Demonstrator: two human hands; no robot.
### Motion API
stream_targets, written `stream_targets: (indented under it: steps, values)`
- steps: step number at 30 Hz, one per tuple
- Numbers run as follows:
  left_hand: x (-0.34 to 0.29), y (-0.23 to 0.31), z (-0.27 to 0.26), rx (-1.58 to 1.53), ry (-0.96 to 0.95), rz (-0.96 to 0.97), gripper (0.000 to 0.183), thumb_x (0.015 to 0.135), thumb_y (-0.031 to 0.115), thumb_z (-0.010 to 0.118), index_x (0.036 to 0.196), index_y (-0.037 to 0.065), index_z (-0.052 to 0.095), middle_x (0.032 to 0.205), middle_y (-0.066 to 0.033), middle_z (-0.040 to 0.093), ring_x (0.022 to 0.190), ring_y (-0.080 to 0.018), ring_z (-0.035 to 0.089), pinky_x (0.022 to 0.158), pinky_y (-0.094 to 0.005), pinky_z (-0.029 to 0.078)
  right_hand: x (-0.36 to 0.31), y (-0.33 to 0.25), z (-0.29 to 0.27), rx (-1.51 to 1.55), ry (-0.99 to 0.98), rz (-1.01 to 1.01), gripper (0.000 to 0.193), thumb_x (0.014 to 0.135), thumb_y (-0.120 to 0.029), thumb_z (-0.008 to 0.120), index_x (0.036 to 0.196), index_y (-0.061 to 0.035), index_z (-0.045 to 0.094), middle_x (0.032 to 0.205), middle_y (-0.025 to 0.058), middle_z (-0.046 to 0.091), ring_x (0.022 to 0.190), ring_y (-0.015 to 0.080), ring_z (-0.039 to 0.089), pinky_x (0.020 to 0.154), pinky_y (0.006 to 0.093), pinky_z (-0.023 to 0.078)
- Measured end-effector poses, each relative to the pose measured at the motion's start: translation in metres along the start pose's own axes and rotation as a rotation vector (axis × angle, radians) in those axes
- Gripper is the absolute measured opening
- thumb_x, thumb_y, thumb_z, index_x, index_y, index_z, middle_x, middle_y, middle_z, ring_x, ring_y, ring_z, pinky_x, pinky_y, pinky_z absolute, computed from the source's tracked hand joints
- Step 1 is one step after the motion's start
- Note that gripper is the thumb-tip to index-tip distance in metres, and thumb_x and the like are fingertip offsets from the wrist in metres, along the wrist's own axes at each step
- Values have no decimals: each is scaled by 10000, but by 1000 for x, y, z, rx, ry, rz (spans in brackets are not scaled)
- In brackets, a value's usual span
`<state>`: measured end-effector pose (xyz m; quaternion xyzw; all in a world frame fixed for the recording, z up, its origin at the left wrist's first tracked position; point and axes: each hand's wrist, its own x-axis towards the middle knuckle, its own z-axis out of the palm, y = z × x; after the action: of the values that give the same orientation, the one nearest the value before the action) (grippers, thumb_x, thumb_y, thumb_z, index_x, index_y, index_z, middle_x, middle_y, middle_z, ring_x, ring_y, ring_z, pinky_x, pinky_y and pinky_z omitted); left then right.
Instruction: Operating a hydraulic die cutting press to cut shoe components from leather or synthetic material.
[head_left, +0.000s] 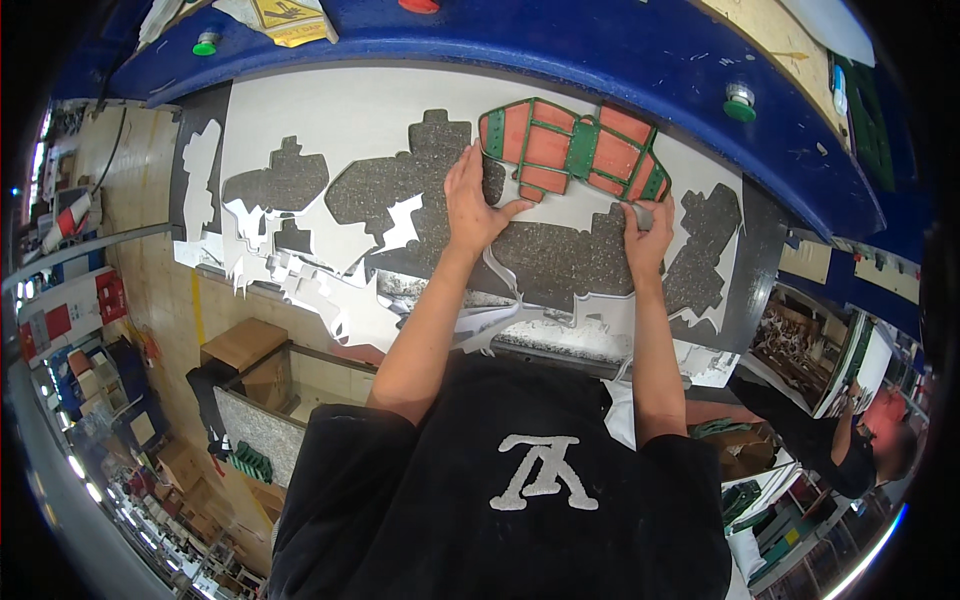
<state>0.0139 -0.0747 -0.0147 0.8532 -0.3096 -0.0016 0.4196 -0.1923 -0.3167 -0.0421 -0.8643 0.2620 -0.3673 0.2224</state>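
Observation:
A cutting die (578,148) with green metal edges and orange-red foam rests on a white sheet (350,105) in front of me. My left hand (472,205) grips its left end, fingers along the side and thumb against the small lower tab. At the die's lower right end, my right hand (650,238) holds the edge between thumb and fingers. Dark speckled areas in the outline of the die show where pieces are cut out of the sheet, several of them to the left, below and right of my hands.
Torn white offcuts (345,300) hang along the near edge. A blue machine beam (480,50) with green buttons (740,102) runs across the far side. A cardboard box (245,343) stands at lower left. Another person (850,440) in black is at the right.

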Motion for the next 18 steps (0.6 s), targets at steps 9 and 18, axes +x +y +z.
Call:
stream_targets:
  steps: [9, 18]
  values:
    - [1, 1, 2, 7, -22, -12, 1261, 601, 393, 1018, 1610, -40, 397, 1527, -288, 551, 1474, -431, 471, 1232, -517, 327, -6, 4, -1, 59, 7, 90, 336, 843, -87, 899, 1060, -37, 647, 1422, 289, 644, 1320, 457, 620, 1122, 491, 474]
    - [1, -4, 2, 57, -52, 28, 1281, 641, 476, 1004, 1616, -67, 373, 1539, -301, 536, 1455, -448, 484, 1222, -538, 332, -5, 5, 0, 160, 19, 139, 339, 829, -72, 904, 1041, -42, 640, 1449, 300, 632, 1387, 464, 583, 1133, 485, 477]
